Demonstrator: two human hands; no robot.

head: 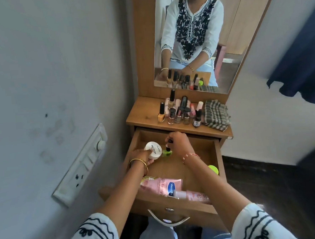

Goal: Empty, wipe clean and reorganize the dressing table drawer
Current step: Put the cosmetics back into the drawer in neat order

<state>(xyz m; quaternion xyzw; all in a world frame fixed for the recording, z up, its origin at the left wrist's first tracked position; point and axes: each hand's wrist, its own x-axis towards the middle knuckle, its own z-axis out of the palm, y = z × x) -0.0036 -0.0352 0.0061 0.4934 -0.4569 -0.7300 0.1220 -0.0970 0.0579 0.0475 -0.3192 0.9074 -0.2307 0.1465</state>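
The wooden drawer (pixel 213 153) is pulled out in front of me. Over its far left part, my left hand (pixel 141 156) grips a round white jar (pixel 153 149) labelled nail polish remover. Just right of it, my right hand (pixel 179 142) pinches the black cap of a green nail polish bottle (pixel 167 152). Near the drawer's front lie a pink lotion bottle (pixel 160 186) and a smaller pink bottle (pixel 191 194). A lime green lid (pixel 213 169) sits by the right wall.
On the dressing table top (pixel 143 113) stand several nail polish bottles (pixel 178 111) and a folded checked cloth (pixel 216 114). A mirror (pixel 231 41) rises behind. A wall with a switch panel (pixel 82 166) is close on the left. The drawer handle (pixel 168 221) is near my knees.
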